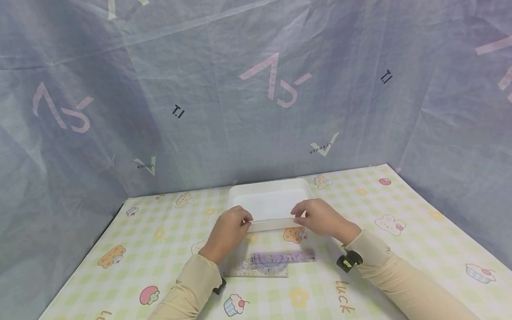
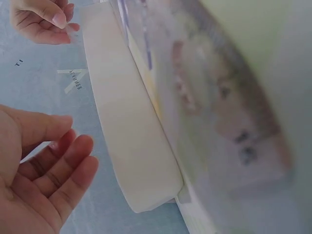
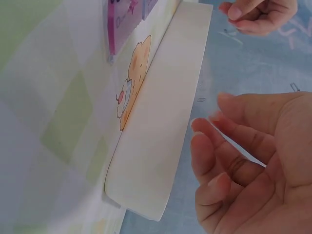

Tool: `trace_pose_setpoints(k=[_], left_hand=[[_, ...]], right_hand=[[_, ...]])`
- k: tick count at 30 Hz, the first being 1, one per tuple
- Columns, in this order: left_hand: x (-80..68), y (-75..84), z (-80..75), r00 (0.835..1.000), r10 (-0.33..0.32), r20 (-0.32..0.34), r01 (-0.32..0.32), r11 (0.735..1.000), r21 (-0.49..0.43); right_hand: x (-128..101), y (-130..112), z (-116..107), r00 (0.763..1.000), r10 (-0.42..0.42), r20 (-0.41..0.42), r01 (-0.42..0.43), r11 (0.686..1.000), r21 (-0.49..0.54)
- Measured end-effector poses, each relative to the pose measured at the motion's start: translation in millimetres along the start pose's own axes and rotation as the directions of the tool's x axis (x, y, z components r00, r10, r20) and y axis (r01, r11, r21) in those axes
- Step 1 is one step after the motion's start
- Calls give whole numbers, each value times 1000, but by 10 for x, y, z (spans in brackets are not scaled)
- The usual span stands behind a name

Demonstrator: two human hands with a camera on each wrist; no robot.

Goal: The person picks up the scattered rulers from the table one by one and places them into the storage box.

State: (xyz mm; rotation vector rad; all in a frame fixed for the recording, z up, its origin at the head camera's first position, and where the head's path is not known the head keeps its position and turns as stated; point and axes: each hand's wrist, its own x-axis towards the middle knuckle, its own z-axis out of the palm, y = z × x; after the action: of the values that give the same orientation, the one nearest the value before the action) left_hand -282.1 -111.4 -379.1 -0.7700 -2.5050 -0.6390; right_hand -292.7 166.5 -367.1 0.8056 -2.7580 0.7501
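The white tray (image 1: 269,203) sits on the tabletop (image 1: 411,248). The left hand (image 1: 227,232) and right hand (image 1: 319,217) hover by its near wall, fingers loose, holding nothing. It looks light and stiff; hold its rim.

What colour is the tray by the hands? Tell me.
Plain white tray; clearest in the head view.

A shallow white rectangular tray (image 1: 269,202) sits flat, empty, on the checked tablecloth (image 1: 411,248).
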Motion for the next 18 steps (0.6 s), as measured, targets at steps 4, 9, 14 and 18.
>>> trace_pose_setpoints(k=[4,9,14,18], left_hand=[[4,14,-8,999,3,44,-4,1000,15],[-1,41,-28,997,-18,74,16,999,34],[1,53,-47,997,-30,71,27,999,42],[3,52,-54,995,-34,96,29,999,46]], right_hand=[[5,1,-1,1000,4,3,-4,1000,-14],[10,4,3,1000,15,9,-15,1000,-13],[10,-7,-3,1000,8,9,-7,1000,-8],[10,-17,-7,1000,1,19,-1,1000,-12]])
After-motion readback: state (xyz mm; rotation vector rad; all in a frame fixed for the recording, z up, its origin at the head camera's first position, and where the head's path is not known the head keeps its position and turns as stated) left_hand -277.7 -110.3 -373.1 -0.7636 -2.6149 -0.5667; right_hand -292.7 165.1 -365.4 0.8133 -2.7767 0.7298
